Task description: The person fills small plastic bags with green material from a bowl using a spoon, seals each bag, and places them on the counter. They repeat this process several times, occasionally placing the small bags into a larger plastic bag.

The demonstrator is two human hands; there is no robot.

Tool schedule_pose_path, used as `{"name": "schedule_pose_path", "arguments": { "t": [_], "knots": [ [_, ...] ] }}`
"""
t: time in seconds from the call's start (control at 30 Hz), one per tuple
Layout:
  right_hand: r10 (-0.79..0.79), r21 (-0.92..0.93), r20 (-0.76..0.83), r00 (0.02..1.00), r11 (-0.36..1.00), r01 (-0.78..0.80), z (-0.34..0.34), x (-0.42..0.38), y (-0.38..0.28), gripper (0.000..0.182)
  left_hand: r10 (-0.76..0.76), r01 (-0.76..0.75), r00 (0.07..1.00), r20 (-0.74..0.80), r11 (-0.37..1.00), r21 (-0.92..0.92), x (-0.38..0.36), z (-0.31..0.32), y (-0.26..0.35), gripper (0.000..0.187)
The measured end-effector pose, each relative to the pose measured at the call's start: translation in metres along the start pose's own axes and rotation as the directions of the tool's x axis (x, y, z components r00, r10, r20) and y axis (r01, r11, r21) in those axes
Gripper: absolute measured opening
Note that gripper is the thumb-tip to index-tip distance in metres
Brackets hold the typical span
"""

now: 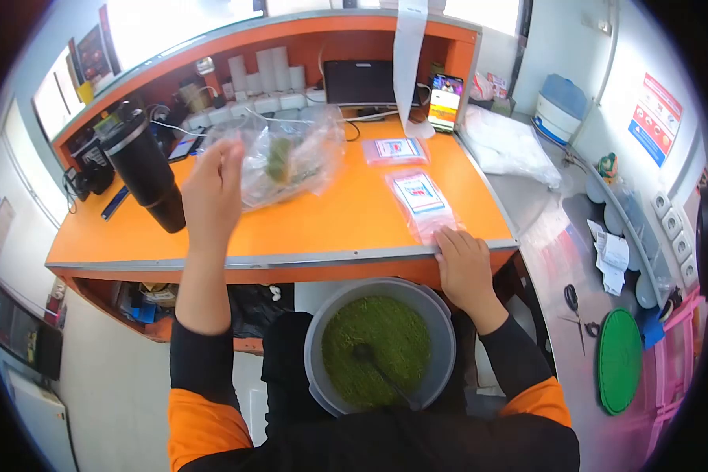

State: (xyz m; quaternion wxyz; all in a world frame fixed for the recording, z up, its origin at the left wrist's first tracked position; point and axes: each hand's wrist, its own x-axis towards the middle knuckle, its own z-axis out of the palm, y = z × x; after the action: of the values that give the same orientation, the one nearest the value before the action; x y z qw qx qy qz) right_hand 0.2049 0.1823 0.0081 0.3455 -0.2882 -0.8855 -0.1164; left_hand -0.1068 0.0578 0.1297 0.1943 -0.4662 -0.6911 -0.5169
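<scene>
Pink-edged flat plastic pouch with a white-and-blue label [421,193] lies on the orange tabletop [315,234], its length slanting toward the nearer right hand [466,271], whose open, bent fingers touch its near end; the raised left hand's [215,181] grip is unclear.

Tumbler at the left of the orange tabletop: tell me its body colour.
The tumbler has a black body, seen best in the head view, the only one.

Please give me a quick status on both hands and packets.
Right hand on near end of pink packet; left hand raised before clear bag, grip blurred. Second packet untouched. Tub clear of both hands.
</scene>
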Motion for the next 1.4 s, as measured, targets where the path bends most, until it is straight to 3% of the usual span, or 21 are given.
{"name": "schedule_pose_path", "arguments": {
  "t": [0.1, 0.2, 0.3, 0.4, 0.5, 0.6, 0.63, 0.7, 0.73, 0.83, 0.9, 0.97, 1.03, 1.1, 1.2, 1.3, 1.33, 1.37, 1.4],
  "knots": [
    [0.029, 0.046, 0.005, 1.0, 0.999, -0.029, 0.004, -0.005, 0.006, 0.022, -0.019, -0.091, 0.979, 0.202, 0.847, 0.523, 0.035, 0.014, -0.051, 0.026],
    [0.024, 0.125, -0.054, 0.998, 0.992, -0.017, 0.007, -0.009, 0.016, 0.014, 0.243, -0.314, 0.949, 0.2, 0.78, 0.541, 0.024, 0.027, -0.066, 0.036],
    [0.051, 0.233, -0.14, 0.989, 0.972, -0.017, -0.006, -0.004, 0.012, 0.012, 0.423, -0.436, 0.897, 0.125, 0.804, 0.405, -0.001, 0.02, -0.012, 0.045],
    [0.084, 0.326, -0.236, 0.968, 0.945, -0.003, -0.025, 0.0, -0.003, 0.011, 0.433, -0.519, 0.834, 0.343, 0.825, 0.222, -0.016, 0.018, 0.007, 0.055],
    [0.163, 0.527, -0.265, 0.95, 0.85, 0.001, -0.041, -0.005, -0.022, 0.007, 0.326, -0.495, 0.855, 0.403, 0.747, 0.444, -0.022, 0.034, -0.016, 0.059],
    [0.09, 0.562, -0.279, 0.956, 0.823, 0.086, -0.055, -0.01, -0.037, 0.015, 0.205, -0.246, 0.956, 0.211, 0.949, 0.195, -0.018, 0.044, -0.026, 0.054],
    [0.155, 0.638, -0.218, 0.964, 0.77, 0.021, -0.057, -0.013, -0.044, 0.014, 0.086, -0.197, 0.899, 0.43, 0.955, 0.221, -0.018, 0.047, -0.029, 0.055],
    [0.262, 0.763, -0.076, 0.962, 0.636, -0.114, -0.059, -0.021, -0.055, 0.013, -0.174, -0.115, 0.617, 0.768, 0.945, 0.307, -0.025, 0.052, -0.036, 0.058],
    [0.277, 0.789, -0.01, 0.961, 0.593, -0.163, -0.056, -0.024, -0.057, 0.01, -0.053, -0.219, 0.636, 0.77, 0.944, 0.246, -0.035, 0.054, -0.035, 0.054],
    [0.251, 0.826, 0.117, 0.961, 0.513, -0.235, -0.053, -0.027, -0.061, 0.008, 0.282, -0.49, 0.665, 0.692, 0.864, 0.119, -0.056, 0.068, -0.04, 0.045],
    [0.195, 0.84, 0.087, 0.977, 0.513, -0.177, -0.051, -0.028, -0.061, 0.008, 0.459, -0.614, 0.688, 0.563, 0.781, 0.113, -0.043, 0.078, -0.069, 0.039],
    [0.166, 0.847, 0.082, 0.983, 0.508, -0.156, -0.052, -0.029, -0.062, 0.009, 0.12, -0.162, 0.87, 0.478, 0.986, 0.049, -0.01, 0.046, -0.04, 0.038],
    [0.162, 0.848, 0.1, 0.982, 0.502, -0.169, -0.053, -0.031, -0.064, 0.01, 0.007, -0.14, 0.868, 0.497, 0.963, 0.23, 0.026, 0.039, -0.085, 0.045],
    [0.171, 0.847, 0.123, 0.978, 0.495, -0.193, -0.054, -0.035, -0.065, 0.011, -0.061, -0.113, 0.97, 0.236, 0.746, 0.657, 0.028, 0.037, -0.107, 0.052],
    [0.18, 0.863, 0.165, 0.97, 0.449, -0.23, -0.053, -0.04, -0.068, 0.011, 0.061, -0.084, 0.996, 0.057, 0.703, 0.706, 0.023, 0.035, -0.116, 0.057],
    [0.099, 0.857, 0.138, 0.986, 0.486, -0.168, -0.053, -0.038, -0.072, 0.014, 0.295, -0.247, 0.956, 0.007, 0.786, 0.567, -0.006, 0.034, -0.083, 0.054],
    [0.054, 0.849, 0.115, 0.992, 0.514, -0.127, -0.053, -0.036, -0.074, 0.016, 0.284, -0.291, 0.956, 0.071, 0.893, 0.343, -0.023, 0.028, -0.053, 0.053],
    [0.052, 0.85, 0.18, 0.982, 0.495, -0.182, -0.055, -0.036, -0.079, 0.017, 0.286, -0.3, 0.949, 0.135, 0.949, 0.099, -0.045, 0.02, -0.018, 0.053],
    [0.048, 0.848, 0.242, 0.969, 0.475, -0.235, -0.059, -0.035, -0.085, 0.018, 0.383, -0.365, 0.893, 0.235, 0.923, -0.117, -0.07, 0.013, 0.007, 0.055]
  ]
}}
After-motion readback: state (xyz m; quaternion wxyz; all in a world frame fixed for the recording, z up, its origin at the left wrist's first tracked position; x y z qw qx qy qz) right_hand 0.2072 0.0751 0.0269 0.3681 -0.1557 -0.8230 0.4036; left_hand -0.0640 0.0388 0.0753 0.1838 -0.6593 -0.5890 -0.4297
